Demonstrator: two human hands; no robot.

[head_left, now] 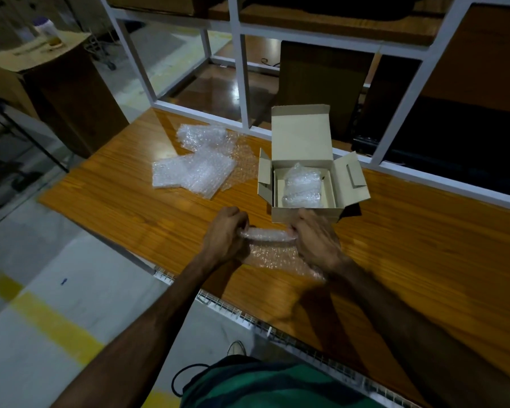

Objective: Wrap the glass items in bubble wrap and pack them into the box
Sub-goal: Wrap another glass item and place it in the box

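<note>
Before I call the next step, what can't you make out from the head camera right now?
- Item inside the bubble-wrap roll: covered by wrap and gripped at both ends by the left hand and right hand.
- Contents of the wrapped bundle in the cardboard box: hidden by wrap.
- Right hand fingers: motion-blurred.
- Spare bubble wrap sheets: count unclear, overlapping.
</note>
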